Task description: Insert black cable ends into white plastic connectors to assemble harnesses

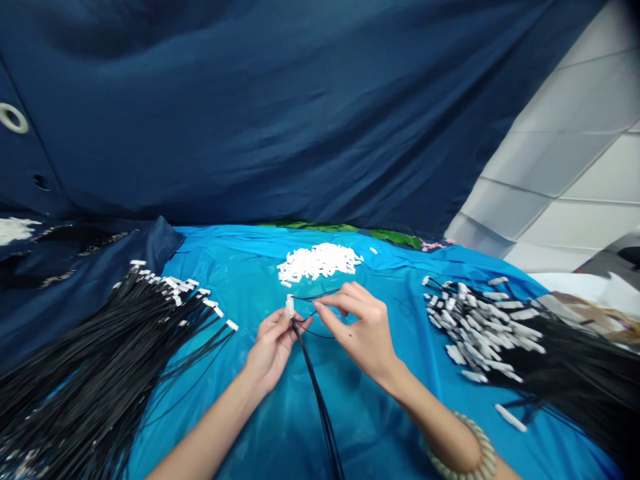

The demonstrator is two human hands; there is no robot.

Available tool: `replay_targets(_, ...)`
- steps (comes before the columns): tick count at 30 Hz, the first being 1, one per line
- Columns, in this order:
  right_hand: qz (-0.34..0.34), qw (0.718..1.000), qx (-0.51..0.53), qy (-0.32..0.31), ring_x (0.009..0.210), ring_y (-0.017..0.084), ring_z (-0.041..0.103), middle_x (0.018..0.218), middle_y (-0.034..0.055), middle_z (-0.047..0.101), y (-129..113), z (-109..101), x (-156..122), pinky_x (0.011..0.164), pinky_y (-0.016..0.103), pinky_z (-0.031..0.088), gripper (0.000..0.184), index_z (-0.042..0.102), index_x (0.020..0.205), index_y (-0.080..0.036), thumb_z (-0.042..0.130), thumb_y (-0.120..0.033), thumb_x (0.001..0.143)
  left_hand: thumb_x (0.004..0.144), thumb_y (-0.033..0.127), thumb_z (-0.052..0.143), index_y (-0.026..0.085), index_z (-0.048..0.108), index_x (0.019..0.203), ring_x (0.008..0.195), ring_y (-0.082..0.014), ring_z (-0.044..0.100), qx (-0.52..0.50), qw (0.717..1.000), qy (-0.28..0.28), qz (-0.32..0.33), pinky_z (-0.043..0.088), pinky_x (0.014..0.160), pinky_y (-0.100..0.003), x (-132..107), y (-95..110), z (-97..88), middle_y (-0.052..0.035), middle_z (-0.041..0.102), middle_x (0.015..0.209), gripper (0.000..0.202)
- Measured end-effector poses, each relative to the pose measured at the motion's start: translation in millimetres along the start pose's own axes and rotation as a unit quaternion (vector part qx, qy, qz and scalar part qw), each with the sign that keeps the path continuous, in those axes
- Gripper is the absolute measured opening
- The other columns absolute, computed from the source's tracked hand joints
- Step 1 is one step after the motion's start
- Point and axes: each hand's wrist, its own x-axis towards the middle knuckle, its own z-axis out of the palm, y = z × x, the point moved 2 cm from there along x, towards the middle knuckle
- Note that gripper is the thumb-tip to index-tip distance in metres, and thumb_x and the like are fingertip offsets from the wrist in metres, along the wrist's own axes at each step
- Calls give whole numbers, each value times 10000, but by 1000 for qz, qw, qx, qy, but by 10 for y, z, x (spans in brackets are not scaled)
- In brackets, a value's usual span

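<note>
Between the fingers of my left hand [275, 343] a small white connector [290, 305] is pinched. Black wires [317, 387] run from beside it down toward the bottom of the view. To its right, my right hand [357, 323] has thumb and index finger pressed together on a thin black wire [313, 299] that reaches toward the connector. Whether the wire's tip sits in the connector is too small to tell. Just beyond both hands lies a heap of loose white connectors [320, 261].
A big bundle of black wires with white connectors [115, 347] spreads on the left. On the right lies another bundle with longer white ends [480, 330]. Blue sheeting [240, 407] covers the table; a dark blue cloth [260, 120] hangs behind. White paper [575, 283] lies far right.
</note>
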Motion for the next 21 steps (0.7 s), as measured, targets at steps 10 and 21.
replay_targets(10,13,1000,2,0,531,100,400,550,-15,475,-10,-6,0,549,256,324,110,629,701,-171,540,-211,751,592,181,676,101,634,623,650,-110,556,27,1000,-5,13,461,761,-277,-9,-10,2,-25,609,617,95)
replay_targets(21,15,1000,4,-6,527,98,384,535,-20,438,-4,23,-8,549,254,312,116,622,685,-167,535,-203,754,579,188,680,109,629,609,664,-117,554,46,999,9,21,456,732,-260,3,-2,-8,-25,602,617,99)
